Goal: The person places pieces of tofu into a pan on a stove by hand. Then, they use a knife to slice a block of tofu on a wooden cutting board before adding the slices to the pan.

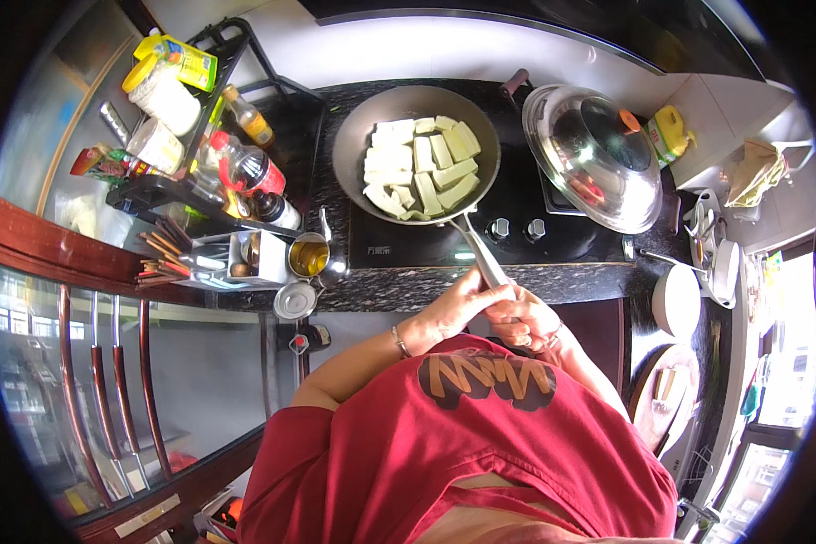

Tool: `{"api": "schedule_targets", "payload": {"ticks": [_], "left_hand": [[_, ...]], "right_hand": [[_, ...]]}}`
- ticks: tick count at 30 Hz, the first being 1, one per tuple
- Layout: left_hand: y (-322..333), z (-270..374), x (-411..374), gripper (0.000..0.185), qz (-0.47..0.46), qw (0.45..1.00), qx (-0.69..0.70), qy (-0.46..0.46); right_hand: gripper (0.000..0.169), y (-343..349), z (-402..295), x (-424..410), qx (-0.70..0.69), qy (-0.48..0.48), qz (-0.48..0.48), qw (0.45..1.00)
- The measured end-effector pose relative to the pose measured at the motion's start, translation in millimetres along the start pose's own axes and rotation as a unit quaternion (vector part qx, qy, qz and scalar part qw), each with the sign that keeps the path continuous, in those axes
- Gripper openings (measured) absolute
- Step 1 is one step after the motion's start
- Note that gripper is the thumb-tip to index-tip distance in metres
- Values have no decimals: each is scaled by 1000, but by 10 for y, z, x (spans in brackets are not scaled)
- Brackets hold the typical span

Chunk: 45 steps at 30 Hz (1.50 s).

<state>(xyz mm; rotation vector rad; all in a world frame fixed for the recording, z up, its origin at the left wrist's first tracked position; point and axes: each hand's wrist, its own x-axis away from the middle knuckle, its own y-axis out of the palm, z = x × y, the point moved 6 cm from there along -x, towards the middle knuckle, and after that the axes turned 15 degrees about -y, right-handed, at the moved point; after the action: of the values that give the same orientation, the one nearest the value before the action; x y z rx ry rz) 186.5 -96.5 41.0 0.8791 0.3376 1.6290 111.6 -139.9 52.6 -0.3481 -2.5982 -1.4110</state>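
A deep frying pan [357, 146] rests over the left part of the black gas hob, holding many pale rectangular slices [423, 154] that look like tofu. Its metal handle [483, 251] points towards me. My left hand [466, 302] is closed around the handle near its end. Just beside it, my right hand [523, 318] grips the handle's end, and the two hands touch. A domed steel lid [551, 156] with a dark glass centre leans at the hob's right side.
At the left stand a black rack [262, 58] with bottles and jars, a white utensil holder [272, 258] and a metal pot with oil [309, 255]. A white bowl [676, 300], a dish rack [724, 272] and a round cutting board with a cleaver [666, 408] are on the right.
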Motion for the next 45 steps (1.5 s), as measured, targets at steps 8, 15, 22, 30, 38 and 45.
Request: {"api": "schedule_targets", "payload": {"ticks": [8,15,22,30,38,45], "left_hand": [[-130,95,-234,22,-20,998,-53,4],[-133,20,-56,24,-9,1000,3,-3],[-72,105,-259,21,-39,998,-41,6],[-182,18,-91,26,-28,999,-9,19],[-39,38,-249,22,-47,997,-53,17],[-89,121,-82,27,-44,998,-22,28]], "right_hand": [[15,-55,-149,-179,14,-57,3,998],[17,45,-10,-101,5,-37,5,999],[22,-58,-147,-151,-7,-62,5,998],[21,17,5,-138,-4,-26,-7,1000],[28,-127,-121,-62,27,-74,29,996],[30,30,-51,-114,-16,-32,-14,999]]}}
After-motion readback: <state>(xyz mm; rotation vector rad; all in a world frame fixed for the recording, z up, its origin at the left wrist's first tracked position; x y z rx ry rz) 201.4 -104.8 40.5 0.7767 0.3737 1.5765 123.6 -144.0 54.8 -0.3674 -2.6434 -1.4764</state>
